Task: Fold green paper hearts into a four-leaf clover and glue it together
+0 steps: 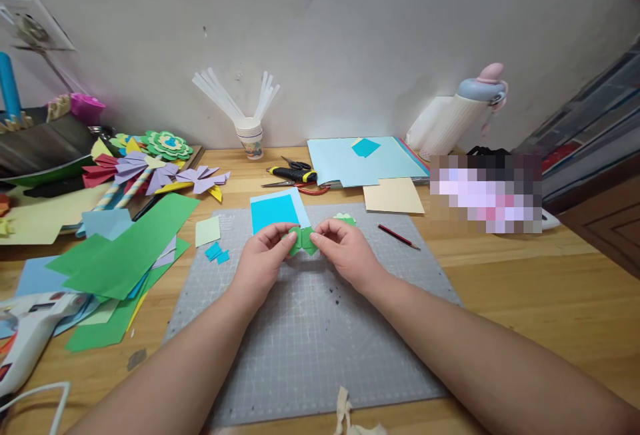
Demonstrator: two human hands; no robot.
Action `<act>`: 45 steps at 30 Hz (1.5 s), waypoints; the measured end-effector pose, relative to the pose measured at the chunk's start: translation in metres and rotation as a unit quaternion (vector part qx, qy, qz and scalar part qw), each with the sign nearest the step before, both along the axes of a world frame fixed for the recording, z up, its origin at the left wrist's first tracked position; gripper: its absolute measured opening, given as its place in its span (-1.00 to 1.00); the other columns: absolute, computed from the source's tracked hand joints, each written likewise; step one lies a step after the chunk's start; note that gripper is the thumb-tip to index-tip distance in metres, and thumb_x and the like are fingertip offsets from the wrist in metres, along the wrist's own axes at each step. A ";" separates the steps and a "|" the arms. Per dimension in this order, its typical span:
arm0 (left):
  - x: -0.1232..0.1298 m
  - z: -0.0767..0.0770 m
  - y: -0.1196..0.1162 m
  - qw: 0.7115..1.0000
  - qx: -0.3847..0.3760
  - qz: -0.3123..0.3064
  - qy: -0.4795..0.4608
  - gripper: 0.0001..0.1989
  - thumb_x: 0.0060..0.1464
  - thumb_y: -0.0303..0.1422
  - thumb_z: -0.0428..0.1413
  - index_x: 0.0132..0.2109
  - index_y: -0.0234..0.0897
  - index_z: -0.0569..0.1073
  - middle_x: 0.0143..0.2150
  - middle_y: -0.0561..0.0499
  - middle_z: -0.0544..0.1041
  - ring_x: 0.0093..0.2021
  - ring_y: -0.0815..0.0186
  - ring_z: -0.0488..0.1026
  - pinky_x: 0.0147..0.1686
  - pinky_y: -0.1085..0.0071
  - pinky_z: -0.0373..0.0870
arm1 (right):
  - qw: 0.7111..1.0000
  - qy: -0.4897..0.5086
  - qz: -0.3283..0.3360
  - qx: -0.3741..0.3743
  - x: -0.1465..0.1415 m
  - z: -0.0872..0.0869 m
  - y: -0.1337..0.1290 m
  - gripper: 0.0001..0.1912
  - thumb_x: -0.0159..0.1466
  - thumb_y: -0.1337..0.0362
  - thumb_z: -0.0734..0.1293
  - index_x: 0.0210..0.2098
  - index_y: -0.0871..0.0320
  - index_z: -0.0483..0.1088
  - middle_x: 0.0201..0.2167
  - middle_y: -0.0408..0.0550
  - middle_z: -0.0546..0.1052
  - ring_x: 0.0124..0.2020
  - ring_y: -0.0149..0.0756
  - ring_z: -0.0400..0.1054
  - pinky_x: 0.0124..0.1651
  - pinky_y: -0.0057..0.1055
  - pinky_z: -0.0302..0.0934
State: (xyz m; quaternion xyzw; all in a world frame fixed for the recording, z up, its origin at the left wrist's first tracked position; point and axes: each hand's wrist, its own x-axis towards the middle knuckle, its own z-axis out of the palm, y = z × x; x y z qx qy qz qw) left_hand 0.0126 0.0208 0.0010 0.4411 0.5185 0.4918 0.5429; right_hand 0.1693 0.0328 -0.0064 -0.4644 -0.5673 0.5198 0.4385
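Observation:
A small folded piece of green paper (303, 240) is pinched between both hands above the grey cutting mat (300, 328). My left hand (264, 255) grips its left side between thumb and fingers, and my right hand (350, 248) grips the right side the same way. Just behind my left hand lie bright blue paper (273, 212) and a paler blue sheet. Partly hidden behind my right hand is a green and white paper piece (344, 218). Small blue paper bits (216, 252) and a pale green square (207, 231) rest left of my left hand.
Green paper sheets (135, 248) and a white glue gun (35, 328) are at left, beside paper flowers (160, 168). At the back stand a paper cup (249, 138) with white sticks, scissors (295, 163), and light blue sheets (335, 158). A pencil (399, 236) and bottle (460, 118) are right.

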 end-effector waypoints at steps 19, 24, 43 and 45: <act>-0.004 -0.007 0.003 0.999 -0.030 0.010 -0.020 -0.71 -0.19 -0.19 0.29 -0.37 -0.33 0.52 -0.46 0.03 0.52 -0.47 0.39 0.39 -0.42 0.47 0.28 | 1.000 -0.003 0.010 -0.006 0.001 0.002 -0.001 -0.81 0.10 0.17 0.33 -0.50 0.14 0.29 -0.57 -0.22 0.30 -0.54 -0.42 0.14 -0.46 -0.45 0.02; -0.004 -0.006 0.003 0.999 -0.028 0.013 -0.022 -0.71 -0.21 -0.19 0.30 -0.38 -0.32 0.52 -0.46 0.03 0.52 -0.48 0.39 0.39 -0.43 0.47 0.28 | 1.000 -0.005 0.004 -0.013 0.001 0.005 -0.001 -0.81 0.08 0.16 0.34 -0.51 0.13 0.29 -0.59 -0.23 0.29 -0.56 -0.43 0.13 -0.48 -0.44 0.02; 0.000 0.002 0.000 0.999 -0.024 0.034 0.001 -0.74 -0.26 -0.23 0.33 -0.41 -0.29 0.54 -0.46 0.05 0.54 -0.48 0.39 0.39 -0.42 0.47 0.29 | 1.000 0.005 0.009 -0.011 0.001 0.003 -0.001 -0.81 0.09 0.18 0.33 -0.51 0.14 0.27 -0.57 -0.23 0.30 -0.55 -0.43 0.14 -0.46 -0.45 0.02; 0.000 0.002 0.000 0.999 -0.024 0.033 -0.001 -0.73 -0.27 -0.23 0.33 -0.40 -0.29 0.54 -0.47 0.05 0.54 -0.48 0.39 0.39 -0.42 0.48 0.29 | 1.000 0.006 0.010 -0.008 0.001 0.003 -0.001 -0.82 0.09 0.18 0.33 -0.51 0.14 0.28 -0.56 -0.23 0.30 -0.54 -0.43 0.15 -0.45 -0.44 0.03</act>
